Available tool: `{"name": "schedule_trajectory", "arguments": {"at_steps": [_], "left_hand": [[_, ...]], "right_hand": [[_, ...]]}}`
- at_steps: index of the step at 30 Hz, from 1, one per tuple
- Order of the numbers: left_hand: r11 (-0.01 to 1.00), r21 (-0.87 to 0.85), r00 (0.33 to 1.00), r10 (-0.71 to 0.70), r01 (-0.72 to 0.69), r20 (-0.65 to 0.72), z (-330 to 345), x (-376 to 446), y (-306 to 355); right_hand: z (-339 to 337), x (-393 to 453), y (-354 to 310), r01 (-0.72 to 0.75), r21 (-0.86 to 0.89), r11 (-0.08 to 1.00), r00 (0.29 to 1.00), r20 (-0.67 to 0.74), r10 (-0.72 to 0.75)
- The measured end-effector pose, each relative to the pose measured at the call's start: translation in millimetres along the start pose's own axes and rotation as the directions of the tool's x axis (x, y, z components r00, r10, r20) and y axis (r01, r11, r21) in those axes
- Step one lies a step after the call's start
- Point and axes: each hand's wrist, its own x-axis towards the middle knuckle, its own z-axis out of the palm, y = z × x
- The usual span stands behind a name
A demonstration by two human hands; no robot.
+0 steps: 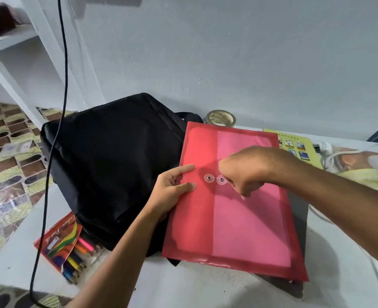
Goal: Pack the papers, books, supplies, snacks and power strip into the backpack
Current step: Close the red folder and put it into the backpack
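- Step in hand: closing the red document envelope [232, 196], the papers part of the packing. It lies flat on the worktop [205, 287], its left long edge overlapping the black backpack [112, 161], which lies on its side toward the worktop's left edge and looks shut from here.
- My left hand [172, 190] clamps the envelope's left edge, thumb and forefinger on top, other fingers beneath.
- My right hand [250, 170] is bunched at the string closure; fingertips are together, apparently pinching the thread by the right disc, though the thread is too fine to confirm.
- Next move, in my judgement: finish winding the thread round the discs, then open the backpack and slide the envelope in flat, left hand steadying the mouth.
- Count:
  - one envelope, with two clear closure discs [214, 178];
  - one backpack;
  - one box of colour pencils [65, 247] at the front left corner, partly under the backpack;
  - one roll of tape [221, 117] at the back edge;
  - one yellow booklet [294, 143] beyond the envelope;
  - one white plug and cable [326, 150] toward the right edge, presumably the power strip's.
- No snacks identifiable.
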Motion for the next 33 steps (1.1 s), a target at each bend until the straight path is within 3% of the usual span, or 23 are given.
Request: {"name": "schedule_trajectory", "arguments": {"at_steps": [6, 10, 17, 24, 29, 33], "left_hand": [[1.0, 0.017, 1.0, 0.017, -0.017, -0.014, -0.9, 1.3, -2.4], [0.995, 0.085, 0.999, 0.049, -0.048, -0.011, -2.6, 2.3, -2.1], [0.988, 0.134, 0.997, 0.081, -0.079, -0.01, -2.6, 2.7, 4.0], [0.989, 0.132, 0.997, 0.064, -0.059, -0.033, -6.6, 6.4, 4.7], [0.994, 0.11, 1.0, -0.011, 0.01, 0.008, -5.6, 5.8, 4.8], [0.989, 0.116, 0.996, -0.082, 0.087, -0.046, -0.9, 4.4, 2.8]], "right_hand": [[16.9, 19.3, -14.4, 0.209, 0.183, 0.961, 0.972, 0.071, -0.225], [13.8, 31.2, -19.4, 0.337, 0.325, 0.884, 0.941, -0.081, -0.329], [-3.2, 68.6, -20.5, 0.506, 0.363, 0.783, 0.851, -0.356, -0.385], [-4.2, 85.0, -15.5, 0.499, 0.429, 0.753, 0.834, -0.475, -0.282], [5.1, 90.1, -6.1, 0.407, 0.438, 0.801, 0.828, -0.547, -0.121], [19.8, 90.8, 13.8, 0.311, 0.449, 0.838, 0.824, -0.567, -0.001]]}}
